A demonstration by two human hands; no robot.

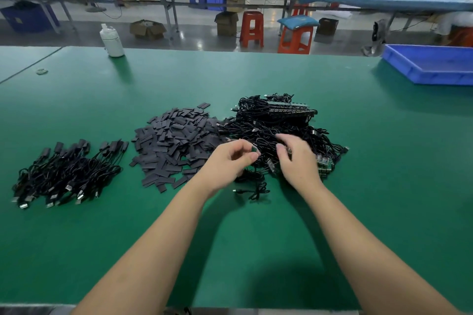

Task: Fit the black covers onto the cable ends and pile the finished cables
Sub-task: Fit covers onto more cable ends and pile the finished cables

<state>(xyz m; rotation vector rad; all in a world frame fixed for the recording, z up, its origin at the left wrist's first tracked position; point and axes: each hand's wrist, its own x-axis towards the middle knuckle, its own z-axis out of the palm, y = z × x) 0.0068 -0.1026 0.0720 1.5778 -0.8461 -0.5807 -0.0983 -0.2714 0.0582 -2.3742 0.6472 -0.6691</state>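
Observation:
A heap of flat black covers lies in the middle of the green table. To its right sits a tangled heap of black cables with small green boards. A pile of cables with covers fitted lies at the left. My left hand pinches a small green cable end between thumb and fingers at the near edge of the tangled heap. My right hand reaches into the same heap with fingers curled; what it holds is blurred. One loose cable lies just below the hands.
A blue plastic tray stands at the far right of the table. A white bottle stands at the far left edge. Orange stools, cardboard boxes and long workbenches fill the room beyond.

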